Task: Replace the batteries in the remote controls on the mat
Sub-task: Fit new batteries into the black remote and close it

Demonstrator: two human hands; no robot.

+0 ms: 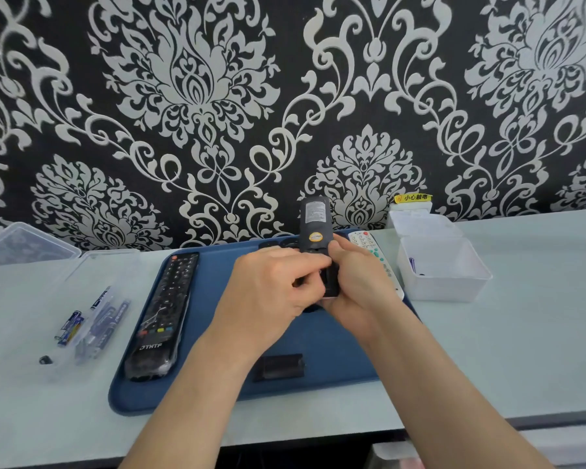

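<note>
A battery [411, 264] lies in the clear box [447, 290] beside the mat [210, 265].

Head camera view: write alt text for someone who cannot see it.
A left hand and a right hand hold a dark remote, back to the camera, above a blue mat, fingers at its open battery compartment. On the mat lie a black remote, a white remote and a loose battery cover; batteries lie left of it.
</note>
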